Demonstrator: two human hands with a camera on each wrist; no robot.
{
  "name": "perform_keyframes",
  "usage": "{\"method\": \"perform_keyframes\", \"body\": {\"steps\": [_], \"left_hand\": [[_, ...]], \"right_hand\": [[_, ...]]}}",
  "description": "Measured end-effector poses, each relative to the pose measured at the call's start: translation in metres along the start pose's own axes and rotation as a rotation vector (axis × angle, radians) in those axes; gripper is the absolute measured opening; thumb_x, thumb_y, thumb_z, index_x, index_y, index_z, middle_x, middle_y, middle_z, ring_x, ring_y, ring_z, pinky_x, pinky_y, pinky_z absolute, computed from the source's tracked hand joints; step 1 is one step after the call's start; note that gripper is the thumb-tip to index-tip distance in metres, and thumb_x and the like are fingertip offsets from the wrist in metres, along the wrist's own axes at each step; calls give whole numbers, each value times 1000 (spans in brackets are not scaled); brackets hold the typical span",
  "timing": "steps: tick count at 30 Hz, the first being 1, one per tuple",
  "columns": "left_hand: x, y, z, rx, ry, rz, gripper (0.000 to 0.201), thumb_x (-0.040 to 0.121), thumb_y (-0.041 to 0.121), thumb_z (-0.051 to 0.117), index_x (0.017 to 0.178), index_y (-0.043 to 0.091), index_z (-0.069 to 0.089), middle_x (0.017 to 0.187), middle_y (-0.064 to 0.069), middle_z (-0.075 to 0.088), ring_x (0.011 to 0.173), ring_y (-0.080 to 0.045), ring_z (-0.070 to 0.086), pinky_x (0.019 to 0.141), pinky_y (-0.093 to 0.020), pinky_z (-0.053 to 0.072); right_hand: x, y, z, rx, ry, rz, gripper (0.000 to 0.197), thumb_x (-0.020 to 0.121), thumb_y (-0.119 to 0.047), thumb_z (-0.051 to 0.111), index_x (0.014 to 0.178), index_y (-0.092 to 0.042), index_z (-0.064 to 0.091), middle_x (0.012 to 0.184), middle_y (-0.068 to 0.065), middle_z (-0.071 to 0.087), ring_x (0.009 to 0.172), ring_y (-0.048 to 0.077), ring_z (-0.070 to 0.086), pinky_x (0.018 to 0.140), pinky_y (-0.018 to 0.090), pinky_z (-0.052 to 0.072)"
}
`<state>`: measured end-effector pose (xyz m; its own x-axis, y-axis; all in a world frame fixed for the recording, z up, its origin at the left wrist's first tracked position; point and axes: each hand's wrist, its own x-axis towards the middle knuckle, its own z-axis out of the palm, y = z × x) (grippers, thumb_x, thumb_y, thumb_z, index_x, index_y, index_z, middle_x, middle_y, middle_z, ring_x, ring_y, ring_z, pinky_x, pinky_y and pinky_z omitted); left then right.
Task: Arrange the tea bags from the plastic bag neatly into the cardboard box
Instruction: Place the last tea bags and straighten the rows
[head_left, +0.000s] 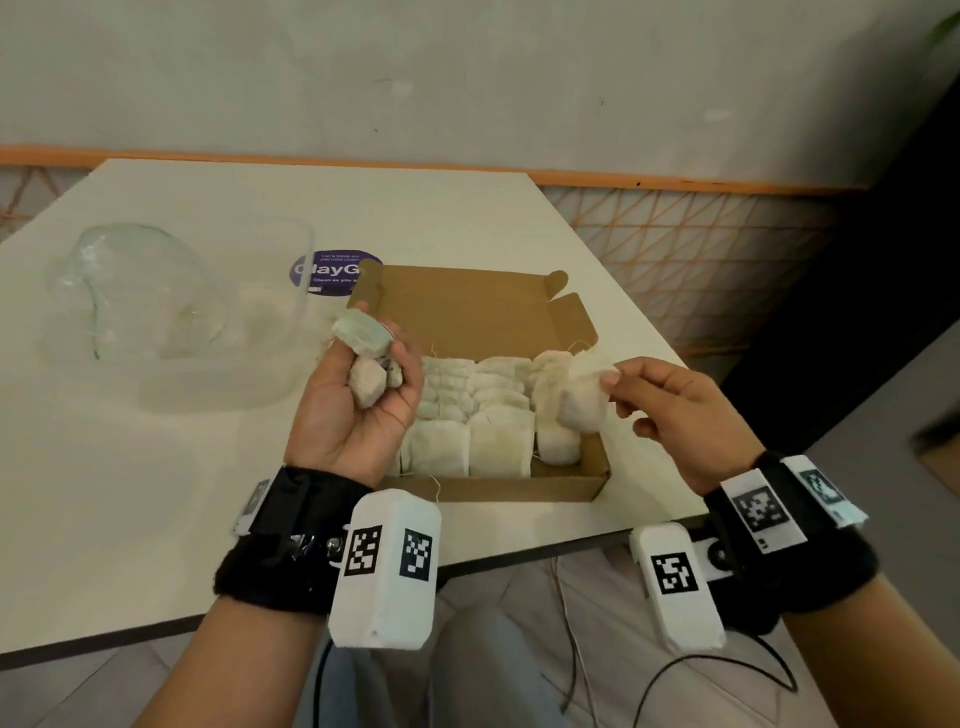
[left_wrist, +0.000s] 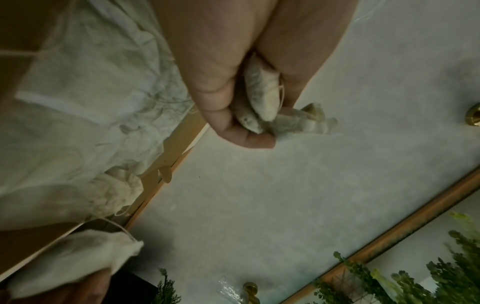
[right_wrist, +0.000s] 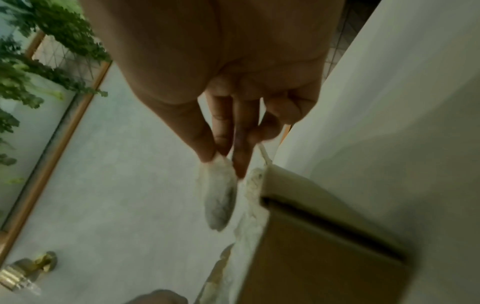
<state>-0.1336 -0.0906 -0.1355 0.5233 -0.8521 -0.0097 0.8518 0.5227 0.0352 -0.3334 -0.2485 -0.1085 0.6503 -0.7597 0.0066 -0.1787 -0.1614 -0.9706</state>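
An open cardboard box (head_left: 582, 480) sits near the table's front edge, its rows filled with several pale tea bags (head_left: 496, 447). My left hand (head_left: 358, 400), palm up just left of the box, grips a bunch of tea bags (head_left: 366, 358) (left_wrist: 262, 102). My right hand (head_left: 670, 410) hovers over the box's right end and pinches one tea bag (head_left: 584, 400) (right_wrist: 219, 195) by its top edge, so it hangs above the right-hand row. The clear plastic bag (head_left: 156, 306) lies crumpled at the left of the table.
The box lid (head_left: 467, 312) lies folded back behind the box. A purple round sticker (head_left: 324, 273) shows on the white table (head_left: 130, 493) beside it. Cables (head_left: 675, 670) hang below the table's front edge. A wall with an orange rail (head_left: 675, 182) stands behind.
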Motion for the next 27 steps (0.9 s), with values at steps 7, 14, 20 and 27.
{"method": "perform_keyframes", "body": {"steps": [7,14,20,27], "left_hand": [[1,-2,-4,7,-38,-14,66,54,-10,81,111,17,60,86,-7,67,76,-20,66,58,-30,56],[-3,-7,3,117,70,19,24,74,4,68,96,12,66,91,-6,59,77,-16,62,55,-26,55],[-7,-16,13,236,216,51,17,96,15,47,91,10,62,74,-10,65,79,-17,59,57,-25,57],[-9,-17,12,424,203,37,20,96,22,43,95,9,58,84,-8,63,77,-14,60,70,-24,53]], "right_hand": [[-5,6,12,-486,-94,-5,8,84,-26,66,78,-21,67,87,-10,55,69,-5,50,64,6,36],[0,11,18,-628,35,-39,10,81,-32,67,90,-29,65,112,3,47,92,9,44,81,18,33],[-4,-26,26,-386,63,-179,20,78,-32,70,94,-25,60,89,-3,54,65,6,46,61,14,39],[-6,-76,104,-474,-276,-398,39,72,-37,76,101,-32,51,89,-9,47,72,3,46,69,21,44]]}}
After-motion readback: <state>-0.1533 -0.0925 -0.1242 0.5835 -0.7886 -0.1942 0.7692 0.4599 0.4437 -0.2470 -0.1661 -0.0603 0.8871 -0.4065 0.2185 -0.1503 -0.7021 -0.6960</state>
